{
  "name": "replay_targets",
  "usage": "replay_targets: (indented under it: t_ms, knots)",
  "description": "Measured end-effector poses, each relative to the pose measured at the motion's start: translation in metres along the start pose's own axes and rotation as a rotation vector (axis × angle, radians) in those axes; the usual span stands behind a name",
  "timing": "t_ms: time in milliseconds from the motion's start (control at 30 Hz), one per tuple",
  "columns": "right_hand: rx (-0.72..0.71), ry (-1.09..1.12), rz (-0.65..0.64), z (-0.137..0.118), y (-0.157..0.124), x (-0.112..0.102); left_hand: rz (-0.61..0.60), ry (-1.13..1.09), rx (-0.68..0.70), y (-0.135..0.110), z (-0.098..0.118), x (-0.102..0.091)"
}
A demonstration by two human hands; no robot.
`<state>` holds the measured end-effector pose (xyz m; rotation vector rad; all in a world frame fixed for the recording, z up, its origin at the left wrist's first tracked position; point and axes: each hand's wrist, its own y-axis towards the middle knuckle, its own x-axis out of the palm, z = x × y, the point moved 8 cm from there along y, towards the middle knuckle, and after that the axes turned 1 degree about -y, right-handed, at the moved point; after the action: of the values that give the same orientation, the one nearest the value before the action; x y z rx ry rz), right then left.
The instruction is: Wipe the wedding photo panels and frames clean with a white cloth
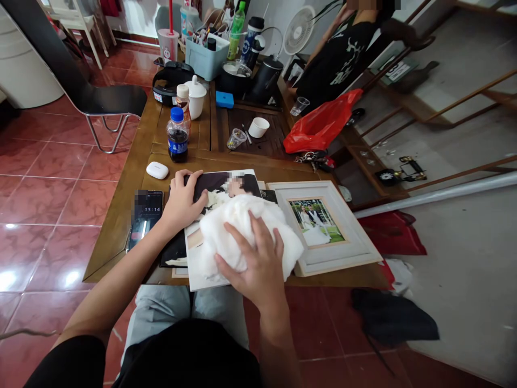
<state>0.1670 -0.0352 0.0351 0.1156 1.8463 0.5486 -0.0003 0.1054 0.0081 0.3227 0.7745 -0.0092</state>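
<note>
My left hand (183, 200) lies with fingers spread on the upper left of a large wedding photo print (246, 187). My right hand (260, 261) presses down on a bunched, fluffy white cloth (226, 237), its fingers curved into the folds. The cloth covers much of the print's middle and lower part. Underneath the print, a dark picture (173, 250) shows at the left. Touching the pile on the right is a white picture frame (347, 202) with a smaller photo of a couple in it.
A phone (146, 215), a white earbud case (157, 170) and a cola bottle (177, 137) stand left on the wooden table (109, 237). Farther back are a white cup (259, 127), a red plastic bag (319, 126), keys (313, 157) and a blue bin (205, 54). Another person (339, 54) is at the back right.
</note>
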Motion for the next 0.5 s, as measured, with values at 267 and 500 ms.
replay_targets:
  t_ms: [267, 500]
  knots:
    - [-0.153, 0.075, -0.095, -0.026, 0.005, 0.006, 0.0, -0.019, 0.003, 0.001, 0.0, -0.001]
    - [0.085, -0.036, 0.052, 0.016, 0.004, -0.003, 0.011, -0.013, 0.019, 0.003, -0.003, -0.001]
